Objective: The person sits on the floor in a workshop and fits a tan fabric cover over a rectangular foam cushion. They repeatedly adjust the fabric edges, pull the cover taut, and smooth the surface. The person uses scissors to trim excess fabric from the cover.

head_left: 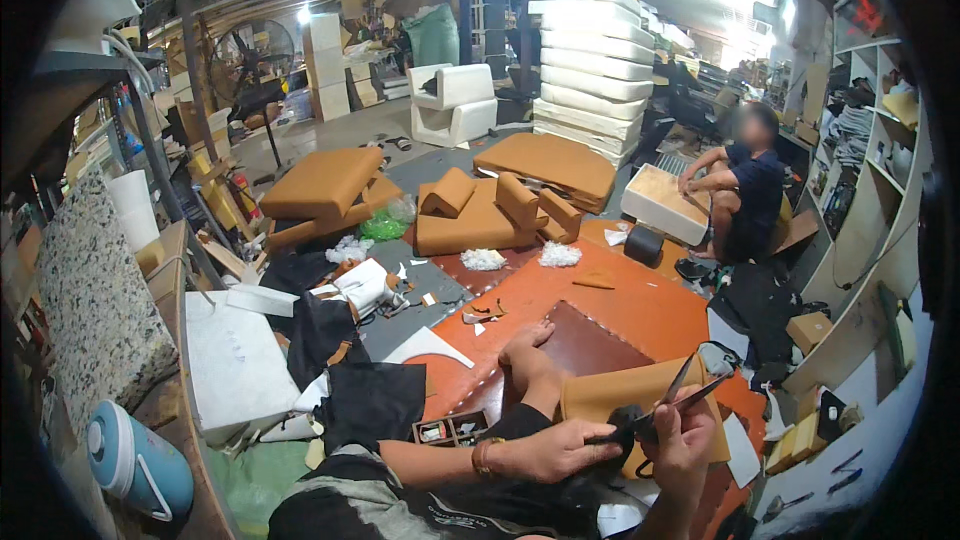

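Note:
In my right hand is a pair of scissors, its blades apart and pointing up. My left hand is closed beside it, gripping a dark piece that meets the scissors; its kind is unclear. Just beyond both hands lies a tan upholstered piece with a rounded top, partly hidden by them. My bare foot rests on the dark red and orange sheet on the floor.
Tan cushions stand ahead. A co-worker squats at the right, handling a white box-shaped piece. A small divided box, black cloth and a blue jug are left. Shelves line the right.

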A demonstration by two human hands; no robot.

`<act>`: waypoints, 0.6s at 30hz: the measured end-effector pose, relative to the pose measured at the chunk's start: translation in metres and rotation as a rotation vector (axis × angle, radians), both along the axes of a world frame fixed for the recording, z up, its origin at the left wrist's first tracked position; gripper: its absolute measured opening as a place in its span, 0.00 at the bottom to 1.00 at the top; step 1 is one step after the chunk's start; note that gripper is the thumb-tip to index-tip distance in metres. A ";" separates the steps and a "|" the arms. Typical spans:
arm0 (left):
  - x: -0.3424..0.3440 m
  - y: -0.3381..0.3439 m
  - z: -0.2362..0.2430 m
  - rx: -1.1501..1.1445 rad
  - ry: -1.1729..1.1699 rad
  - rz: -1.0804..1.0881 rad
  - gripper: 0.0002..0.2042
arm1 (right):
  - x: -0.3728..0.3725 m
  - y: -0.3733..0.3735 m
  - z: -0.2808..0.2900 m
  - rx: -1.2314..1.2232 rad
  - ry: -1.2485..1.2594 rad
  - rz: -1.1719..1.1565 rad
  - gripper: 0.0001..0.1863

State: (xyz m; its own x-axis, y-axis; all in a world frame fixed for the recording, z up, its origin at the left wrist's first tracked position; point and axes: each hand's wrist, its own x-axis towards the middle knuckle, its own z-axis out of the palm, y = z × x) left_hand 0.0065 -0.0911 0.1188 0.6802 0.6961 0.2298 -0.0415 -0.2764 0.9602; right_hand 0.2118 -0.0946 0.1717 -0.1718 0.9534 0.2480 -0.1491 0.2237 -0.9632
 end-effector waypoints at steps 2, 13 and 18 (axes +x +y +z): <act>0.003 -0.012 -0.001 -0.085 -0.006 0.044 0.16 | -0.003 -0.005 0.005 -0.019 -0.001 0.053 0.09; 0.012 0.010 0.009 -0.338 -0.149 -0.090 0.23 | -0.001 0.029 0.014 0.123 -0.169 0.171 0.17; 0.029 -0.003 -0.003 -0.432 -0.425 0.041 0.22 | -0.005 0.003 0.039 0.171 -0.024 0.160 0.17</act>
State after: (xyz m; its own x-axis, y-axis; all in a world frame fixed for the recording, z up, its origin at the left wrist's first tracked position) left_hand 0.0356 -0.0939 0.1156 0.5617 0.8104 0.1664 -0.4435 0.1251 0.8875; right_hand 0.2070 -0.0914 0.2112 -0.3254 0.8580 0.3973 -0.1730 0.3591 -0.9171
